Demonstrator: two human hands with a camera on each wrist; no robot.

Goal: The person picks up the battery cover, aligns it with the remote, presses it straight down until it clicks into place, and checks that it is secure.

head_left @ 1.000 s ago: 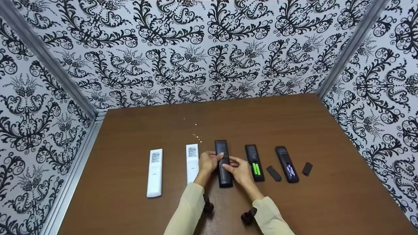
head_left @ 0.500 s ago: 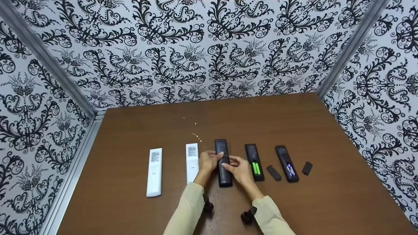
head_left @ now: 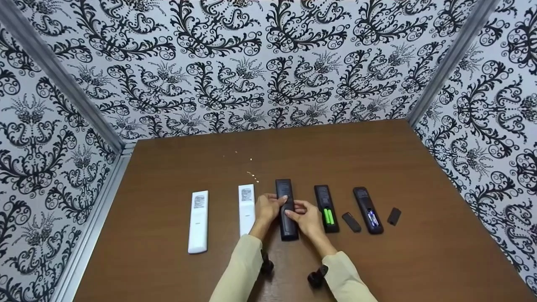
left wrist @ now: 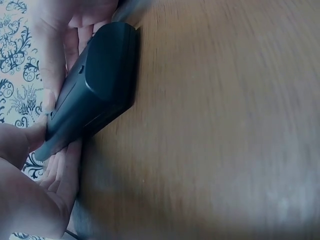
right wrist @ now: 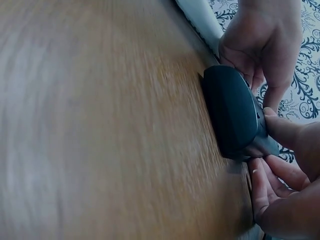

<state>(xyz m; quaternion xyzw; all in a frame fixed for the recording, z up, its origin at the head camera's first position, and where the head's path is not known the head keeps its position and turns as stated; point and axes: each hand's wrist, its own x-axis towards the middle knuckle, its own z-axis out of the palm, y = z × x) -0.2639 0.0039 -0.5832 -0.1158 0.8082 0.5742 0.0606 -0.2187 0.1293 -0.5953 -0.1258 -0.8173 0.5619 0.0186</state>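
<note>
A black remote control (head_left: 288, 228) lies back side up on the table, between my two hands. My left hand (head_left: 267, 208) grips its left edge, thumb on the back and fingers along the side. From the opposite edge my right hand (head_left: 309, 220) holds it the same way, its thumb a little lower down. Both wrist views show the near end of this remote (left wrist: 110, 65), where the thumbs press close to the seam of its back cover. Under my left forearm, a white remote (head_left: 247, 209) is partly hidden.
Another white remote (head_left: 198, 222) lies at the left. To the right are a black remote with green batteries (head_left: 329, 217) and one with purple-blue batteries (head_left: 368, 212), both uncovered. A battery cover (head_left: 351, 222) and another cover (head_left: 394, 216) lie beside them. Small pale crumbs (head_left: 253, 175) dot the table.
</note>
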